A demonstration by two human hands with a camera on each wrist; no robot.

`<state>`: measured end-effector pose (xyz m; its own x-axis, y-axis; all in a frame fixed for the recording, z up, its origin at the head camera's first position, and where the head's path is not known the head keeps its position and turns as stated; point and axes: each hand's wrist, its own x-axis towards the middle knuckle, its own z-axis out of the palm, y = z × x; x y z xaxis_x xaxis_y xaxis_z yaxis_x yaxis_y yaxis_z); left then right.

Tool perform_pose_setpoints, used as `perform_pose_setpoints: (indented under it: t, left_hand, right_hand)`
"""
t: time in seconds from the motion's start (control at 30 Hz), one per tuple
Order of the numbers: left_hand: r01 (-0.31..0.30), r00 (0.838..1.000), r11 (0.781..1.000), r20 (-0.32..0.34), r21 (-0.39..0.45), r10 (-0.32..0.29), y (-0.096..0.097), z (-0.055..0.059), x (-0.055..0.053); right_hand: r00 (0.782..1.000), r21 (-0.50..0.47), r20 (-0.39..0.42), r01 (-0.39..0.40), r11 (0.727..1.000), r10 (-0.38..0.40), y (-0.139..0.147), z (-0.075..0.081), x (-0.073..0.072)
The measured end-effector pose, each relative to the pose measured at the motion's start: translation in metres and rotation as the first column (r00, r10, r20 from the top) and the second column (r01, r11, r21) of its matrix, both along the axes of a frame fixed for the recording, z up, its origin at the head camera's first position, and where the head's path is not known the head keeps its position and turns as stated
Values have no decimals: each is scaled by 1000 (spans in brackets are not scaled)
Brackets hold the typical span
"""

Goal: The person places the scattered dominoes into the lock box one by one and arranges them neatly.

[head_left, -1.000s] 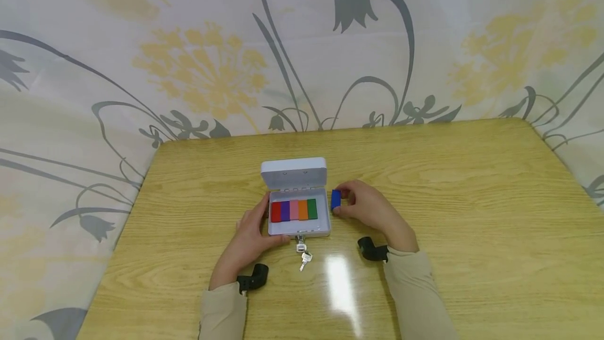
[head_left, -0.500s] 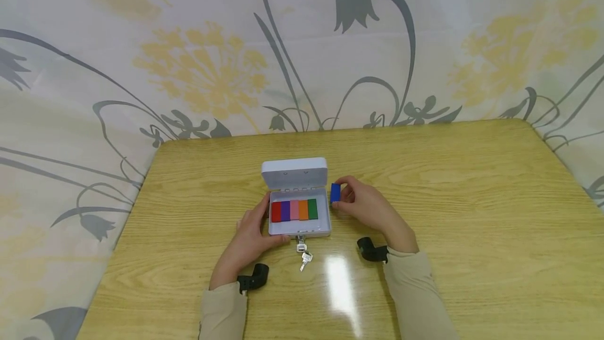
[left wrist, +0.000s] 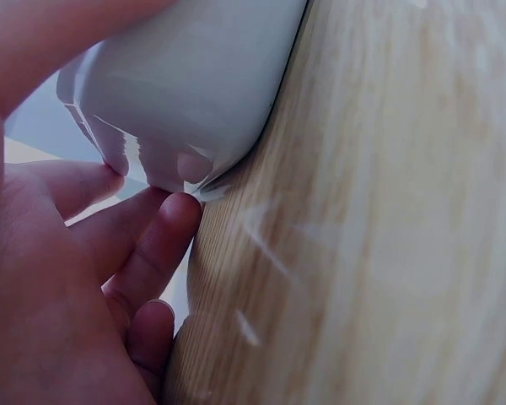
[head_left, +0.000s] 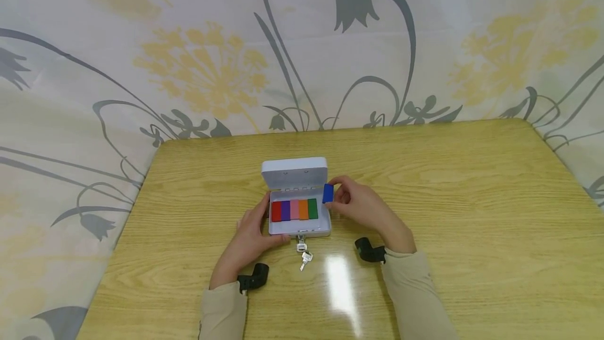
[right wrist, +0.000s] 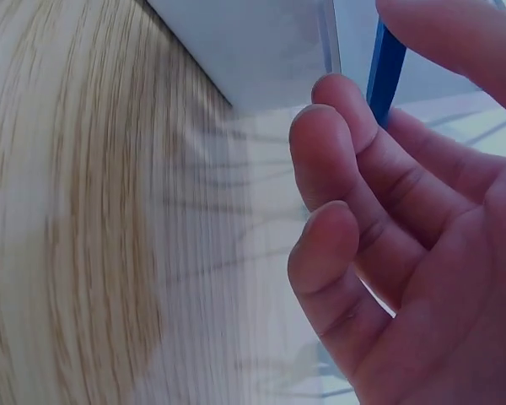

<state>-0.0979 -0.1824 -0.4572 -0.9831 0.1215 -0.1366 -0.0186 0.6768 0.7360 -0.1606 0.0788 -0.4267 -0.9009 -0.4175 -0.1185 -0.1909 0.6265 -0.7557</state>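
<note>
A small white metal box (head_left: 322, 224) stands on the table with its lid (head_left: 294, 173) raised. Inside it, side by side, lie a red block (head_left: 276, 212), a purple block (head_left: 285, 211), a pink block (head_left: 294, 210), an orange block (head_left: 303, 210) and a green block (head_left: 313, 209). My left hand (head_left: 247, 237) grips the box's front left corner, thumb along the front, fingertips against the left side in the left wrist view. Between thumb and fingers my right hand (head_left: 360, 203) pinches a blue block (head_left: 328, 193) over the box's right rim; its other fingers curl loosely in the right wrist view.
A key (head_left: 301, 245) sits in the lock at the box's front, with a second key (head_left: 305, 260) hanging from it onto the table. The wooden table (head_left: 472, 214) reaches back to a flower-patterned cloth (head_left: 302, 67).
My right hand has moved the blue block slightly away from me, then left, from beside the box to over its right rim. My left hand has stayed on the box.
</note>
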Motion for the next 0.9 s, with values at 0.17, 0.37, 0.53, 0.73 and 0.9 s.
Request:
perform_pose_setpoints:
  t: [0.17, 0.37, 0.53, 0.73, 0.9]
  left_hand:
    - [0, 1000, 1000, 2, 3, 0, 0, 0, 0]
    - [1, 1000, 1000, 0, -7, -1, 0, 0, 0]
    - [2, 1000, 1000, -6, -11, -2, 0, -1, 0]
    - [1, 1000, 1000, -4, -5, -1, 0, 0, 0]
    - [-3, 1000, 1000, 9, 6, 2, 0, 1, 0]
  right_hand:
    - [999, 0, 5, -41, 999, 41, -4, -2, 1]
    - [996, -6, -41, -83, 997, 83, -10, -3, 2]
    - [994, 12, -58, -96, 995, 96, -12, -4, 3]
    - [996, 56, -47, -72, 996, 74, -15, -3, 3]
    - [996, 97, -51, -63, 993, 68, -18, -1, 5]
